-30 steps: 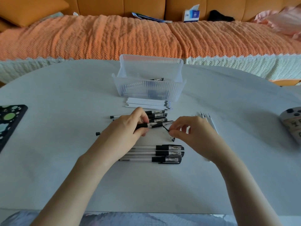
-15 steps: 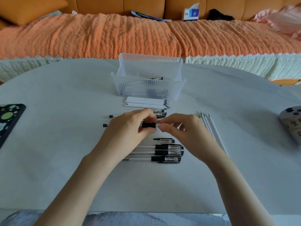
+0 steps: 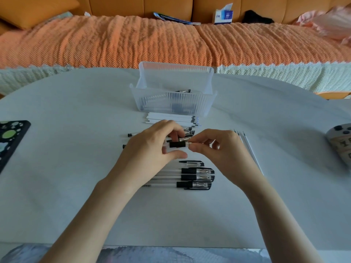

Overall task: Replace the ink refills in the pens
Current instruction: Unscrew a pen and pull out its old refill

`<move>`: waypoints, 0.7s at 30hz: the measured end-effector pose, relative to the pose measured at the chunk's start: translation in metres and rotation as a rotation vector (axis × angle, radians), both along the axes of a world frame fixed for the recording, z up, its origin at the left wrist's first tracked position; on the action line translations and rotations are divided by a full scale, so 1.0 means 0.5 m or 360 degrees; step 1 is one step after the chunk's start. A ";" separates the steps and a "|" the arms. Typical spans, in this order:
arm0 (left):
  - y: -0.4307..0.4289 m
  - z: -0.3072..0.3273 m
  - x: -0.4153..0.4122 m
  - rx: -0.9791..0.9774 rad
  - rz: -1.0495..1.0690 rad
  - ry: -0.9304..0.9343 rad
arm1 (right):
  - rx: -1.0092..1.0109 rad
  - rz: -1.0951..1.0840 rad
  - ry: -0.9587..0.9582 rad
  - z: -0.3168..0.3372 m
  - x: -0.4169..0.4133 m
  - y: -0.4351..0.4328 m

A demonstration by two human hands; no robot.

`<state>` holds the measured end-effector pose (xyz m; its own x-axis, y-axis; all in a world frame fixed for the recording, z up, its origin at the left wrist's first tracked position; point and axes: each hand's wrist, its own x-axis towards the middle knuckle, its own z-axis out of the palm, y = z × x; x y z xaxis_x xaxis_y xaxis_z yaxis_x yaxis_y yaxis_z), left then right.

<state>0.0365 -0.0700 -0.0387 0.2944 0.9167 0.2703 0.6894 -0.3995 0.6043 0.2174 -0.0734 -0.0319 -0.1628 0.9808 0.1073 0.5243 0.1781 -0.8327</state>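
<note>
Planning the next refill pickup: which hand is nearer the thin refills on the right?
Right. The right hand sits just beside the refills; the left hand is farther left.

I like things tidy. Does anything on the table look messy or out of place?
Only one thing: a loose pen cap lies on its own next to the three capped pens. It probably belongs to the pen that the left hand and right hand hold.

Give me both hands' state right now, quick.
Left hand: closed round the pen, by its black grip.
Right hand: pinching the tip end of the same pen.
</note>
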 end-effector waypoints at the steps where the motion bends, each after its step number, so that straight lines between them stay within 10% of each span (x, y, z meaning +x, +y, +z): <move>1: 0.000 0.000 -0.001 0.0000 0.0010 0.0015 | -0.0006 -0.0002 0.0005 0.000 0.000 0.000; 21: 0.004 -0.002 -0.009 -0.0051 -0.0009 -0.0028 | 0.0044 -0.0056 -0.0023 0.001 0.009 0.002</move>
<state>0.0319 -0.0680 -0.0396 0.2951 0.9233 0.2457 0.6762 -0.3835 0.6290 0.2217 -0.0724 -0.0315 -0.1300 0.9827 0.1320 0.5426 0.1819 -0.8201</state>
